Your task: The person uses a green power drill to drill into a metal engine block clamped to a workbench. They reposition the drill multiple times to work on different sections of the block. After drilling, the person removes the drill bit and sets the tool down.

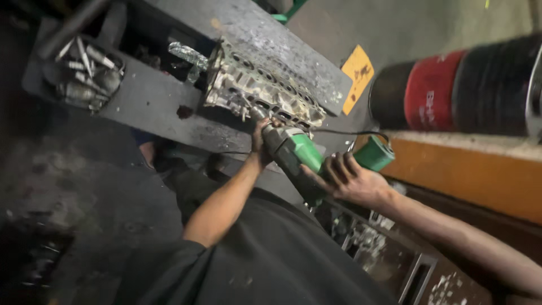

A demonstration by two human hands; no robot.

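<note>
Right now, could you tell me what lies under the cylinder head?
The cylinder head rests on a dark metal bench. The grinder, held in both hands, covers its near edge.

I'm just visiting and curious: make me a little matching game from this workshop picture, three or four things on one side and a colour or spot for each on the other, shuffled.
Things:
1. power tool
2. metal engine part
3. drum
4. tag

Descriptions:
A. yellow, lying flat beside the dark bench
B. green and grey, held in both hands
C. black with a red band, lying on its side at the right
D. silvery, with a row of round holes, on the dark bench

Pairs: 1-B, 2-D, 3-C, 4-A
</note>
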